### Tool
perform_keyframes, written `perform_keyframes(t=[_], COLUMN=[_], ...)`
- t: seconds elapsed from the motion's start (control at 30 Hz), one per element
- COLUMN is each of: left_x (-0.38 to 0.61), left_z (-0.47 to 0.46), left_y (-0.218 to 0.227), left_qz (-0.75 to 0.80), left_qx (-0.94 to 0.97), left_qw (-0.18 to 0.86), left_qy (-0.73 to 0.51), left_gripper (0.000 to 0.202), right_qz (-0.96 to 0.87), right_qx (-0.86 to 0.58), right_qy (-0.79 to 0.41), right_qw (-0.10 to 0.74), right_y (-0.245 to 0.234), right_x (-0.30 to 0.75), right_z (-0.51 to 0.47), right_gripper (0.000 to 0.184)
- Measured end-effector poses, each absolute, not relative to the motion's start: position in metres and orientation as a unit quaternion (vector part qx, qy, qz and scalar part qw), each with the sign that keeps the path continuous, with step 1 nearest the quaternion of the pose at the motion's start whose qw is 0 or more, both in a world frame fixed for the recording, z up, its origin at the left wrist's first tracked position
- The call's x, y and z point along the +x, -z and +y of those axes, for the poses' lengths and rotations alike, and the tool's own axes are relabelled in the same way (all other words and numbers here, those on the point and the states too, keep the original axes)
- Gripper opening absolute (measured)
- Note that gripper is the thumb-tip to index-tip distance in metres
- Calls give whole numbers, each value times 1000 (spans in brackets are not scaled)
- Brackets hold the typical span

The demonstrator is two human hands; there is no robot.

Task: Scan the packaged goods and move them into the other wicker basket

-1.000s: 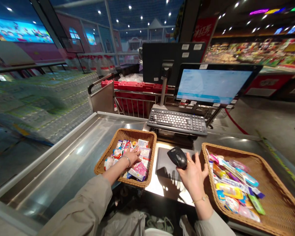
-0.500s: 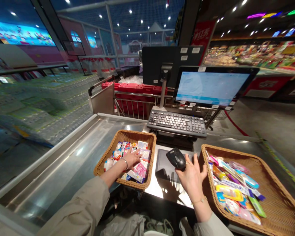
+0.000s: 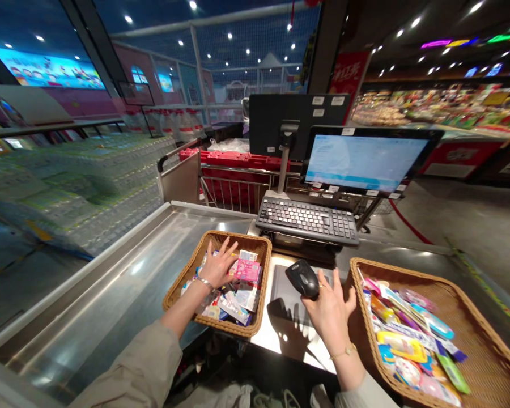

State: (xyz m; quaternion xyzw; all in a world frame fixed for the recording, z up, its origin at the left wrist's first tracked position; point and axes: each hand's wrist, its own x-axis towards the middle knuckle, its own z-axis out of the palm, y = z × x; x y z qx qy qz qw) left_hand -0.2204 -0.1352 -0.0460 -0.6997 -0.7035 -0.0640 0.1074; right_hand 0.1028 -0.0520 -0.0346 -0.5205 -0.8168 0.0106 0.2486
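Head view: left hand point(image 3: 215, 270) splays palm-down over packets point(image 3: 249, 271) in left basket point(image 3: 262, 301), grip unclear; right hand point(image 3: 330, 313) grasps black device point(image 3: 301, 277) near right basket point(image 3: 467, 320) holding packs point(image 3: 402, 345).

On the bench point(image 3: 123, 275), the left basket point(image 3: 224, 327) holds packets point(image 3: 248, 270), the left hand point(image 3: 216, 269) seemingly resting on them. The right basket point(image 3: 478, 323) holds small goods point(image 3: 408, 345). Between the baskets lies a flat pad point(image 3: 281, 288); above it, the right hand point(image 3: 328, 309) grasps a handheld device point(image 3: 302, 278). Behind stand the keyboard point(image 3: 306, 220), then the screen point(image 3: 365, 161); beyond the bench, a trolley point(image 3: 233, 190).
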Motion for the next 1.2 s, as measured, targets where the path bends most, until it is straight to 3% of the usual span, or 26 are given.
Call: perform_keyframes(t=[0.57,1.2], left_x=[-169,-123], left_z=[-119,-90], left_y=[11,7], left_qz=[-760,-723], left_qx=[-607,-654], left_qw=[183,168], left_qy=[141,148], left_gripper=[53,55], right_qz=[-806,-798], right_qx=[-526,-523], right_qy=[21,-11], right_qw=[273,301], right_y=[18,7], right_x=[102,114], right_z=[-49,-53], right_gripper=[20,20])
